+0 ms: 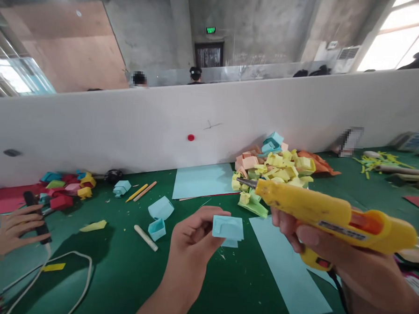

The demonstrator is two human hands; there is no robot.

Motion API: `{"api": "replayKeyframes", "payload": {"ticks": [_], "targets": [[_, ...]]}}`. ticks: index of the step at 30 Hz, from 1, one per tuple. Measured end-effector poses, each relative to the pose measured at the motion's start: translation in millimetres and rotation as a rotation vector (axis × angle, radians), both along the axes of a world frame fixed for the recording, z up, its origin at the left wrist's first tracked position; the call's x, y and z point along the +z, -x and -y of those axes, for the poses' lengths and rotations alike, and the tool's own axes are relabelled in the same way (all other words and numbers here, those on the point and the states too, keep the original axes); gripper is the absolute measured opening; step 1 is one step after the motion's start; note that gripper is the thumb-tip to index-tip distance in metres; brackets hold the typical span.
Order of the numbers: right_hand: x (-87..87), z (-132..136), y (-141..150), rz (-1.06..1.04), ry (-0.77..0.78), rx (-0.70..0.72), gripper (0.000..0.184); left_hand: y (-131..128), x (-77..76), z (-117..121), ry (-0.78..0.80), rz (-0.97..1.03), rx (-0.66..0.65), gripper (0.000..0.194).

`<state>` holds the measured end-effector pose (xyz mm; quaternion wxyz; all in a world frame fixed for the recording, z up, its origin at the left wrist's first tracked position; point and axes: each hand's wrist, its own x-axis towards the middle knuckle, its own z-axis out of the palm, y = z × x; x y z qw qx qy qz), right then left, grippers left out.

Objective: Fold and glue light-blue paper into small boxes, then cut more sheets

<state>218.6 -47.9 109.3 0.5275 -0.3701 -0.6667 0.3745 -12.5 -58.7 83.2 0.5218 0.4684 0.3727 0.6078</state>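
Note:
Between the thumb and fingers of my left hand (193, 243) is a small folded piece of light blue paper (228, 227), its flat face turned toward me. My right hand (344, 262) grips a yellow hot glue gun (308, 209), whose metal nozzle points left, above and to the right of the folded paper. The nozzle and the paper are apart. Left of my left hand lie a small blue paper box (157, 229) and a curved blue paper piece (161, 207). A whitish stick (145, 238) rests beside them.
Yellow, peach and blue folded papers form a pile (275, 165) against the white partition (126, 134). Blue sheets (291, 273) lie at right and behind. At left, another person's hand (16, 229) holds a black corded tool (38, 216) near colourful paper pieces (67, 187).

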Motion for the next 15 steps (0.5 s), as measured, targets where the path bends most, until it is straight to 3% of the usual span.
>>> {"api": "replayKeyframes", "payload": {"ticks": [4,10,15], "targets": [[1.6,-3.5,1.1,-0.045,0.053,0.117,0.022,0.2,7.6,-6.1,-0.041,0.005,0.01,0.005],[12.5,4.0,5.2,-0.057,0.238,0.04,0.034,2.5,12.8,-14.2,-0.057,-0.037,0.026,0.007],[16.9,0.5,2.1,-0.026,0.106,0.142,0.024,7.1,10.4,-12.5,-0.031,-0.037,0.009,0.025]]}}
